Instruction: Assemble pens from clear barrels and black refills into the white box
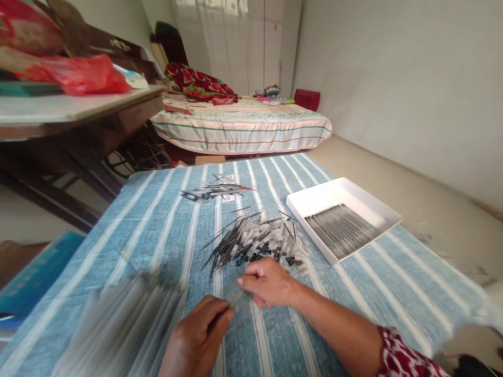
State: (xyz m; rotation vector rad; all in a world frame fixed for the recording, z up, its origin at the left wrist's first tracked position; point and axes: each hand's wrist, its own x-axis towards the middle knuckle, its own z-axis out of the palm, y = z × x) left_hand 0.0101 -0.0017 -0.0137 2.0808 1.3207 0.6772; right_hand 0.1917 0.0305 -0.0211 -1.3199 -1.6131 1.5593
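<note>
My left hand (199, 335) is closed in a pinch at the near end of a slim translucent plastic tube (236, 299). The fingers of my right hand (268, 283) close on the tube's far end, so it spans the short gap between the hands. Just beyond them lies a loose heap of clear plastic pieces and thin black sticks (259, 238), with small black caps along its near side. Left of my left hand is a blurred bundle of long translucent grey tubes (126, 319). What sits inside the held tube is too blurred to tell.
A white open box (379, 212) at the right holds a row of dark thin sticks (340, 226). A smaller pile of dark sticks (216, 191) lies farther back on the striped blue cloth (165, 209). Beyond are a side table (78, 107) at left and a bed (243, 125).
</note>
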